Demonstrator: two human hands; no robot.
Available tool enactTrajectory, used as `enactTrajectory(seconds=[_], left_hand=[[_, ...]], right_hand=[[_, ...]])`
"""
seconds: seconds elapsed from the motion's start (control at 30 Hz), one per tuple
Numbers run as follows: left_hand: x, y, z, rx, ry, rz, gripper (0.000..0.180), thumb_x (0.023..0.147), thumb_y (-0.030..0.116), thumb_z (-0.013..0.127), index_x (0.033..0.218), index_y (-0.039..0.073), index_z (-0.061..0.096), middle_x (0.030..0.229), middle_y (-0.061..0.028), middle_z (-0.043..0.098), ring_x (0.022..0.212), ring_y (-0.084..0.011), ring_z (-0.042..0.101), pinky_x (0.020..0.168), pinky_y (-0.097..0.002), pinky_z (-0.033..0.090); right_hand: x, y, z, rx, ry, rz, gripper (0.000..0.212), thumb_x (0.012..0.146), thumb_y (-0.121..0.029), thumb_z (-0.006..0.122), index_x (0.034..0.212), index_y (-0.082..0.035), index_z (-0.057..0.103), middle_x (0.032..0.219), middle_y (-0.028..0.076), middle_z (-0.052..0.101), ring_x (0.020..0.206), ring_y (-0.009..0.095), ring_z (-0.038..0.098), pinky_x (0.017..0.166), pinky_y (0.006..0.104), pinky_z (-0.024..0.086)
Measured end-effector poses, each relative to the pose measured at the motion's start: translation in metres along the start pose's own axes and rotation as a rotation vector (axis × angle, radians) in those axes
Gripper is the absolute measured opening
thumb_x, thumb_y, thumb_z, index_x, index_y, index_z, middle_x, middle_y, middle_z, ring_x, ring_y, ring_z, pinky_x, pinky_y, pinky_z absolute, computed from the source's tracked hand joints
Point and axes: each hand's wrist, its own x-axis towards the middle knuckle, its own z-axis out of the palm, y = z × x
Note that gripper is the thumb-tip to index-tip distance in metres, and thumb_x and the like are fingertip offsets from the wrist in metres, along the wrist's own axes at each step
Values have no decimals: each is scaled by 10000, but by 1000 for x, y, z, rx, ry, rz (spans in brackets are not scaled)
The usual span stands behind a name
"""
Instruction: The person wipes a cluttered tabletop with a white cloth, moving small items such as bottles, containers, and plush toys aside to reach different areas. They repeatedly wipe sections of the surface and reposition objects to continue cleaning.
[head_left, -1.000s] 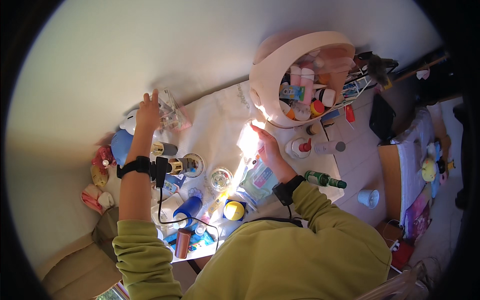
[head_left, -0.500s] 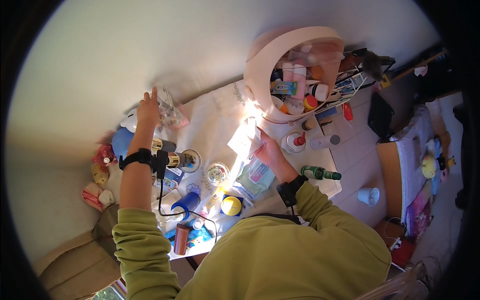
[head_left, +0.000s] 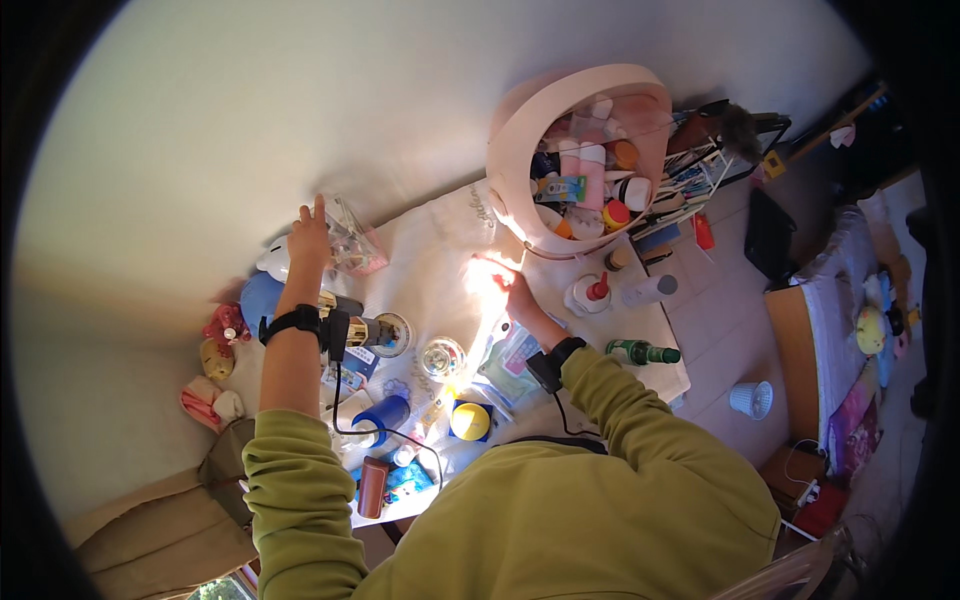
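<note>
My left hand (head_left: 309, 238) reaches to the wall side of the table and is closed on a clear plastic container (head_left: 350, 240) with a pinkish base. The container leans at an angle; thin items seem to show inside it. My right hand (head_left: 517, 294) is low over the white tablecloth, its fingers bent and reaching into a strong patch of sunlight. Glare washes out the fingertips and whatever lies in them. A soft pack of wipes (head_left: 512, 357) lies just below the right hand, and a pump bottle (head_left: 588, 293) with a red top stands to its right.
A pink-rimmed organizer (head_left: 507, 215) full of bottles and tubes stands at the back. A green glass bottle (head_left: 642, 352) lies by the right edge. A glass jar (head_left: 442, 358), a blue bottle (head_left: 383, 417), a yellow round-lidded box (head_left: 470, 421) and a brown case (head_left: 373, 487) crowd the near left.
My right hand has lowered toward the tablecloth; the white tissue-like sheet it held up is no longer distinct in the glare. My left hand stays at the clear container. The whole view has shifted slightly.
</note>
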Motion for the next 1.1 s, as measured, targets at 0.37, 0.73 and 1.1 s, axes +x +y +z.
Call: enactTrajectory(seconds=[0.37, 0.73, 1.1], left_hand=[[-8, 2, -8, 0, -3, 20, 1177, 561, 47, 832, 1491, 167, 120, 1312, -154, 409, 1080, -335, 577, 800, -396, 559], [-9, 0, -1, -41, 95, 49, 1053, 646, 78, 786, 1487, 152, 158, 1320, -181, 415, 1027, -345, 581, 780, -411, 546], [-12, 2, -8, -65, 65, 40, 1022, 684, 125, 784, 1488, 157, 154, 1334, -181, 405, 1044, -343, 575, 800, -417, 538]], right_hand=[[-19, 9, 35, -1195, -407, -7, 817, 876, -550, 524, 1526, -208, 167, 1586, 175, -7, 1452, 402, -46, 1128, 612, 4], [142, 18, 65, -1220, -163, -47, 818, 896, -563, 474, 1525, -145, 158, 1575, 212, 33, 1455, 392, -5, 1139, 578, 17], [138, 18, 50, -1198, -268, -99, 803, 931, -549, 417, 1495, -23, 192, 1572, 188, 112, 1457, 355, 62, 1165, 499, 66]])
